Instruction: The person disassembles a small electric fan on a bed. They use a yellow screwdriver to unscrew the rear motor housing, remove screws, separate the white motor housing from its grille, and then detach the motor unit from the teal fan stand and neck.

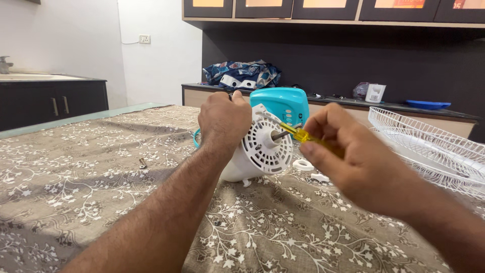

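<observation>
The right hand (353, 162) has its fingers (323, 126) pressed together in a pinch around the yellow-handled screwdriver (303, 135), whose tip points at the metal shaft in the middle of the white fan motor housing (262, 149). The left hand (222, 121) is curled over the housing's top edge, gripping it from behind; its fingertips are hidden. The housing rests on the patterned tablecloth (101, 202), tilted toward the camera. Just below the right fingers lies a small white ring (303, 165). Behind the housing stands the teal fan base (283, 103). Right of the right hand, the white wire grille (429, 141) crowds that side; left of the left hand the cloth lies open except for a small screw (143, 163).
</observation>
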